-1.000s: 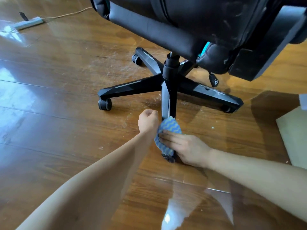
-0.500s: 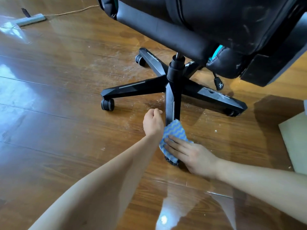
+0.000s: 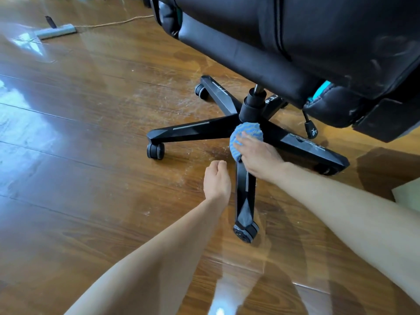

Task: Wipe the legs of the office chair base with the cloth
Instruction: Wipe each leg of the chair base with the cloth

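The black office chair base spreads several legs with casters over the wooden floor. Its nearest leg points toward me and ends in a caster. A blue wavy-striped cloth is wrapped over the top of that leg, right below the central column. My right hand presses the cloth against the leg, fingers curved over it. To the left of the leg, my left hand hovers over the floor, fingers loosely curled, holding nothing.
The black chair seat overhangs the base at the upper right. A lever with a knob hangs below it. A grey power strip with a cord lies far left. A pale board sits at the right edge.
My right hand slid the cloth up the near leg from the caster end to the hub. My left hand stayed beside the leg. The view moved closer.
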